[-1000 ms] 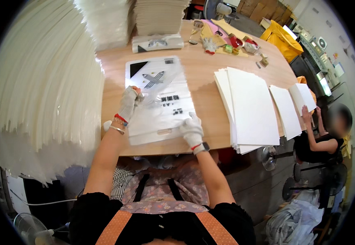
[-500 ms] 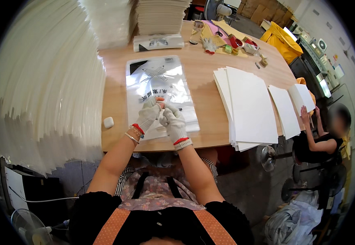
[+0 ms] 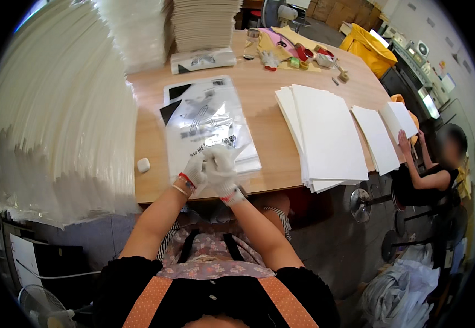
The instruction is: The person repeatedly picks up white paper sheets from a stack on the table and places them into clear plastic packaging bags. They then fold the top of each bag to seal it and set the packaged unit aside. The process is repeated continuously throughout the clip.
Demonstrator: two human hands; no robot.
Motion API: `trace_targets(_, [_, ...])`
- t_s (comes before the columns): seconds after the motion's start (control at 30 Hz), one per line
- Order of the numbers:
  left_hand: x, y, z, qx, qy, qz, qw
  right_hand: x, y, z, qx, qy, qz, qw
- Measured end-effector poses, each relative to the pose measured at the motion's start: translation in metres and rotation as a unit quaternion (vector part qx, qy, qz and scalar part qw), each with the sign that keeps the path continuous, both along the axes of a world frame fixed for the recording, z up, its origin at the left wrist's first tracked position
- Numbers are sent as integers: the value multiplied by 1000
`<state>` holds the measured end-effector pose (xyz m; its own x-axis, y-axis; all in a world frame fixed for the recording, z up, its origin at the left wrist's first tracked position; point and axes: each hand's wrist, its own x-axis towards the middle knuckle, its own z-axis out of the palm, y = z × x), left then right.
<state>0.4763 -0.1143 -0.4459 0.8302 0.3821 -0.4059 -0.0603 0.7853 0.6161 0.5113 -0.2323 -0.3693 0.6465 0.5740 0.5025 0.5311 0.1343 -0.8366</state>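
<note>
A clear plastic bag (image 3: 196, 123) with black print and a dark corner lies askew over another clear bag (image 3: 220, 83) on the table in front of me. My left hand (image 3: 195, 170), in a white knit glove with a red cuff, closes on the near end of the upper bag. Beside it, almost touching, my gloved right hand (image 3: 220, 168) is closed at the same end, slightly blurred. The fingertips are partly hidden, and so is the bag's near edge beneath the gloves.
Tall stacks of clear bags (image 3: 62, 120) rise at the left. White sheets (image 3: 327, 131) lie in a pile to the right, with a co-worker's hands (image 3: 404, 141) on more paper beyond. Tapes (image 3: 304, 53) and scissors (image 3: 281, 44) sit at the back. A white case (image 3: 143, 165) lies near the left.
My hands have drawn slightly down and closed on a bag. The upper bag has shifted toward me and turned askew, exposing the one below.
</note>
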Motion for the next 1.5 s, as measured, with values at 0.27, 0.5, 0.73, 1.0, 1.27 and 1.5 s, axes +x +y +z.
trace_targets(0.27, [4,65,77,288,-24,92,953,36,11,-89,-310,-165,-34,936])
trace_targets(0.5, [5,38,159,698,95,-82,705,14,-14,-47,-374,-195,1,907])
trace_targets(0.73, [-59,0,154,837,40,178,515,105,-183,34,-274,-399,-197,852])
trace_targets(1.0, [-80,-91,147,641,-88,-48,761,194,-268,14,-394,-175,-219,875])
trace_targets(1.27, [-5,-173,64,-129,-146,-297,935,108,-238,14,-350,-655,-184,644])
trace_targets(1.5, [-39,-130,74,193,-117,-285,932,49,-280,35,-283,-12,-180,942])
